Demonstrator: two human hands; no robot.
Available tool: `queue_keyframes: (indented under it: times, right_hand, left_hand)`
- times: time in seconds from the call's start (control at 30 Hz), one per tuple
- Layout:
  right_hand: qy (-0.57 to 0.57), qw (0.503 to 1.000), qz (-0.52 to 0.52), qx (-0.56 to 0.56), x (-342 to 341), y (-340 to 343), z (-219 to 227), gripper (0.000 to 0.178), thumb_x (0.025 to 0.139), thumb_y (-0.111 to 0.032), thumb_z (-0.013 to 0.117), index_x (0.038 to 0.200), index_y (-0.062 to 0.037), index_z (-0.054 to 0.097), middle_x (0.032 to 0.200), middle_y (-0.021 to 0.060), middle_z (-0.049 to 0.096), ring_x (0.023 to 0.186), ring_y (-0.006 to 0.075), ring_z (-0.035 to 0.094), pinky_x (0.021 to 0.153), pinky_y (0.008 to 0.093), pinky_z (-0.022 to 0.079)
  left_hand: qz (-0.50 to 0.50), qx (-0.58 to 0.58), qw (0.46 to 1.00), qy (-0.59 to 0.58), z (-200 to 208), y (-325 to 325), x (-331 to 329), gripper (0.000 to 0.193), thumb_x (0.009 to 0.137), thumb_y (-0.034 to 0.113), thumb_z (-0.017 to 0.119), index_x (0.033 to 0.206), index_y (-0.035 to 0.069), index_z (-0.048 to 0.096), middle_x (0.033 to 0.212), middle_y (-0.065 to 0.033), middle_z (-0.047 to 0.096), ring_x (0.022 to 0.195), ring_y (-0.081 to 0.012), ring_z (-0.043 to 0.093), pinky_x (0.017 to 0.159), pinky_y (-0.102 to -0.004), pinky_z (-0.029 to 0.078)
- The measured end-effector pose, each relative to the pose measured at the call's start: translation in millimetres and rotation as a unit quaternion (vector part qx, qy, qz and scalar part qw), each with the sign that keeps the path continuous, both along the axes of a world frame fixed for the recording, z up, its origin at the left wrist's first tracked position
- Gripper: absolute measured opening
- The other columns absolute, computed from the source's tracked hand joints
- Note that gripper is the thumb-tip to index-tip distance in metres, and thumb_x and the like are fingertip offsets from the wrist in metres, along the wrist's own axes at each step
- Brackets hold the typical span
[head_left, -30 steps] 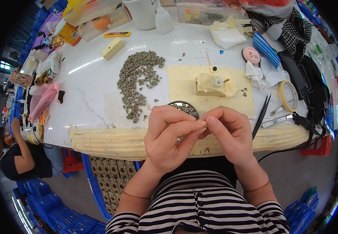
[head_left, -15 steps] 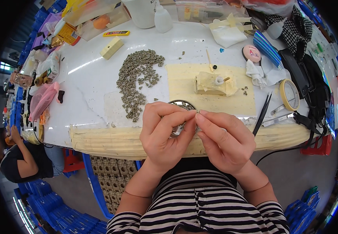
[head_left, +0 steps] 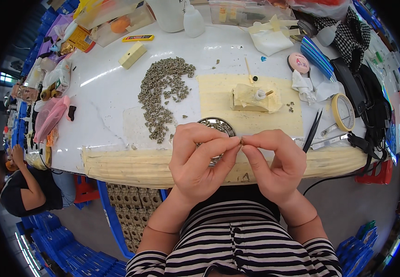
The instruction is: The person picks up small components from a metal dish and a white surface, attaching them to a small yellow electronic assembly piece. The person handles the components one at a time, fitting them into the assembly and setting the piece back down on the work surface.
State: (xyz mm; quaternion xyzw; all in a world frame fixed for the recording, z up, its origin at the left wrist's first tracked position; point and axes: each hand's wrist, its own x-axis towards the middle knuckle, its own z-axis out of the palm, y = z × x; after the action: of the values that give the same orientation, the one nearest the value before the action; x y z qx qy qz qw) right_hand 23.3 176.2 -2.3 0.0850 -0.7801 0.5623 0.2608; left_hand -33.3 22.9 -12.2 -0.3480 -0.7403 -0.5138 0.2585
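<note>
Black-and-white striped cloth covers the person nearest the viewer, whose bare forearms reach up to a table (head_left: 103, 99). Below its front edge, at the person's left, a blue crate (head_left: 112, 224) holds rows of metal blocks (head_left: 135, 203). Over the table's padded, tape-covered edge (head_left: 121, 167), the left hand (head_left: 200, 164) and right hand (head_left: 277, 166) meet fingertip to fingertip.

The step in hand appears to be close finger work on one tiny piece (head_left: 241, 142), held up where the fingertips meet. The left grip is nearly closed, thumb and forefinger pinching the piece; the right grip is narrow, its forefinger at the piece, but whether it also has hold cannot be told. The next move seems to call for a light, steady pinch, since something so small could slip. The piece looks dull and brownish; its shape is mostly hidden by the fingers.

Just beyond, partly behind the left hand, sits a round dish (head_left: 232, 130) of small grey-brown metal parts. Black tweezers (head_left: 313, 131) lie to the right. Farther off, a curved heap of similar parts (head_left: 156, 101) spreads to the left, and a tape-wrapped block (head_left: 250, 100) rests on a pale yellow sheet (head_left: 213, 94).
</note>
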Motion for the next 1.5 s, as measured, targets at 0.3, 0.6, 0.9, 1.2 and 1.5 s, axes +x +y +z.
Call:
queue_keyframes:
  times: [0.3, 0.6, 0.9, 1.2, 1.5]
  right_hand:
    - [-0.021, 1.0, 0.009, -0.002, 0.1, -6.4, 0.2, 0.025, 0.083, 0.003, 0.072, 0.108, 0.001, 0.072, 0.092, 0.0129, 0.071, 0.078, 0.0176, 0.068, 0.069, 0.0264, 0.054]
    - [-0.118, 0.968, 0.056, -0.216, 3.4, -5.3, -0.9, 0.017, 0.083, 0.004, 0.071, 0.1, 0.0029, 0.072, 0.09, 0.0138, 0.071, 0.081, 0.0176, 0.069, 0.073, 0.0259, 0.055]
    - [0.094, 0.988, -0.035, 0.117, -4.5, -8.5, -4.1, 0.029, 0.079, 0.003, 0.075, 0.108, 0.0005, 0.073, 0.093, 0.015, 0.072, 0.074, 0.0212, 0.07, 0.066, 0.0262, 0.056]
    - [-0.179, 0.925, 0.127, -0.309, 2.1, -5.2, -3.2, 0.018, 0.093, 0.0, 0.065, 0.11, 0.0053, 0.068, 0.098, 0.0081, 0.071, 0.089, 0.0106, 0.066, 0.08, 0.0245, 0.054]
    - [-0.131, 0.955, 0.078, -0.253, 2.0, -5.4, -5.0, 0.021, 0.088, 0.002, 0.07, 0.108, 0.0044, 0.067, 0.097, 0.0085, 0.071, 0.088, 0.0108, 0.066, 0.081, 0.0244, 0.054]
  left_hand:
    - [-0.004, 0.033, 0.999, -0.021, -3.0, -3.0, -1.3, 0.027, 0.068, -0.004, 0.081, 0.092, 0.006, 0.073, 0.088, -0.0031, 0.064, 0.079, -0.0187, 0.057, 0.067, -0.0296, 0.045]
    - [-0.02, 0.012, 1.0, -0.009, 2.2, -2.7, 0.5, 0.028, 0.067, -0.003, 0.082, 0.092, 0.007, 0.073, 0.087, -0.0029, 0.064, 0.079, -0.0187, 0.058, 0.067, -0.0294, 0.045]
    - [0.015, 0.031, 0.999, -0.025, -5.0, -1.0, -1.0, 0.025, 0.069, -0.004, 0.081, 0.09, 0.005, 0.073, 0.087, -0.0039, 0.064, 0.078, -0.0193, 0.058, 0.066, -0.03, 0.044]
    - [-0.052, 0.034, 0.996, -0.061, -1.4, -6.1, -1.0, 0.022, 0.073, -0.004, 0.078, 0.092, 0.004, 0.073, 0.09, -0.0054, 0.062, 0.082, -0.0188, 0.055, 0.071, -0.0289, 0.044]
    - [-0.03, 0.027, 0.998, -0.051, -3.4, -5.4, 0.1, 0.018, 0.076, -0.005, 0.077, 0.092, 0.001, 0.072, 0.092, -0.0072, 0.061, 0.085, -0.0188, 0.055, 0.073, -0.0284, 0.044]
